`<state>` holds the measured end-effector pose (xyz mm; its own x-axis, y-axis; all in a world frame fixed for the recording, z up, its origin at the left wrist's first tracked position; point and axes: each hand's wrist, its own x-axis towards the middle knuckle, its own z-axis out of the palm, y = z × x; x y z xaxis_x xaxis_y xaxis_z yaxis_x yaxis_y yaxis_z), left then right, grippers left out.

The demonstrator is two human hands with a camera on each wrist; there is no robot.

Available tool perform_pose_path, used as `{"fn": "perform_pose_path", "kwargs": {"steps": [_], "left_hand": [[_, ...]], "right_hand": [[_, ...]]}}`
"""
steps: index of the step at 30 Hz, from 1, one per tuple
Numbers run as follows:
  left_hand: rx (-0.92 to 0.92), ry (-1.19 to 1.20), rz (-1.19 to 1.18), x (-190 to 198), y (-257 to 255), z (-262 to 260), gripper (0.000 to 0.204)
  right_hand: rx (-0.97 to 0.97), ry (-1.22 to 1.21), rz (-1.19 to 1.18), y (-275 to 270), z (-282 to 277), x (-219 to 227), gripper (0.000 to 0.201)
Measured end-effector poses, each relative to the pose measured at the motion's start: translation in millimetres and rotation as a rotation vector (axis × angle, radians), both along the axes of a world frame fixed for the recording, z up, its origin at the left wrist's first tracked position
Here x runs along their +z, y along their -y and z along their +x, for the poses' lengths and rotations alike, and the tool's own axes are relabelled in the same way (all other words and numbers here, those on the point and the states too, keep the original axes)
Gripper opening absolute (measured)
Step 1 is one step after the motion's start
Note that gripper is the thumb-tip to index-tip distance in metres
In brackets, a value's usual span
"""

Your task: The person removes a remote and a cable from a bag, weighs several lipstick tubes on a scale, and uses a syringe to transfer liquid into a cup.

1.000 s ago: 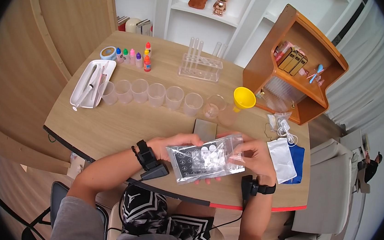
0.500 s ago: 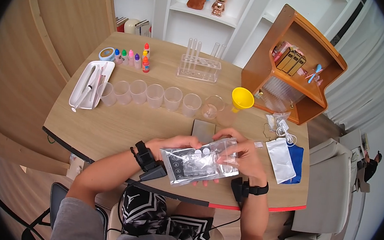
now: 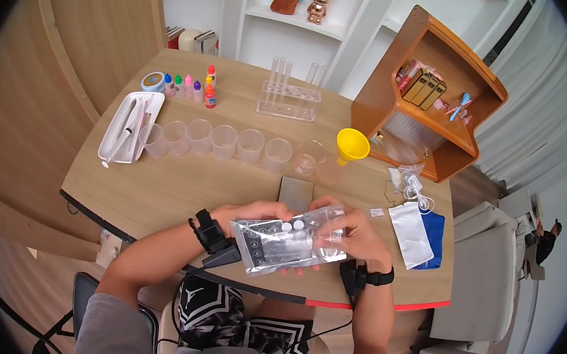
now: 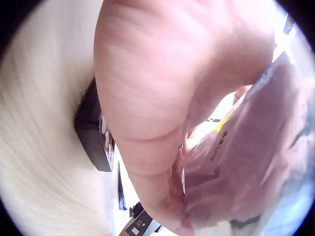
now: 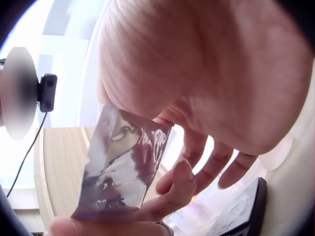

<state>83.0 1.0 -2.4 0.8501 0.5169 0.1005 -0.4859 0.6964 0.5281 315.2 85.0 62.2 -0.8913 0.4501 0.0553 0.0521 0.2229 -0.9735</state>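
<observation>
A clear and silver plastic bag with a dark printed card inside is held between both hands above the table's front edge. The left hand grips its left side, thumb on top; in the left wrist view that hand curls along the bag. At the bag's right end the right hand pinches the clear part. In the right wrist view the right hand covers part of the shiny bag, with fingertips of the left hand beneath it. A flat grey box lies just behind the bag.
Several clear cups stand in a row, with a yellow funnel at its right. Behind are a test tube rack and dropper bottles. A white tray lies left; a wooden cabinet, cable and white pouch are right.
The right hand has shifted left along the bag, and the bag has moved slightly left. A small clear packet now shows on the table right of the hands. The head view has shifted slightly.
</observation>
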Motion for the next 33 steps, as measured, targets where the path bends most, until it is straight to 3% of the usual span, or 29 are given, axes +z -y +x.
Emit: {"fn": "perform_pose_path", "kwargs": {"steps": [5, 9, 11, 24, 26, 33], "left_hand": [[-0.004, -0.043, -0.039, -1, 1, 1, 0.059], [0.010, -0.055, -0.039, -1, 1, -1, 0.058], [0.012, -0.164, 0.022, 0, 1, -4, 0.067], [0.030, -0.070, 0.012, -4, 0, -3, 0.062], [0.028, -0.057, -0.010, -6, -1, -1, 0.064], [-0.019, -0.004, -0.040, -9, -2, 0, 0.067]], "right_hand": [[0.037, 0.059, 0.115, 1, -3, 1, 0.019], [0.060, 0.014, 0.080, -3, 0, -8, 0.020], [0.113, -0.013, 0.042, -4, 0, -7, 0.019], [0.183, -0.113, 0.082, -8, 3, 3, 0.027], [0.248, -0.173, -0.068, -5, 2, 3, 0.023], [0.291, -0.106, -0.076, -2, -1, 0, 0.023]]}}
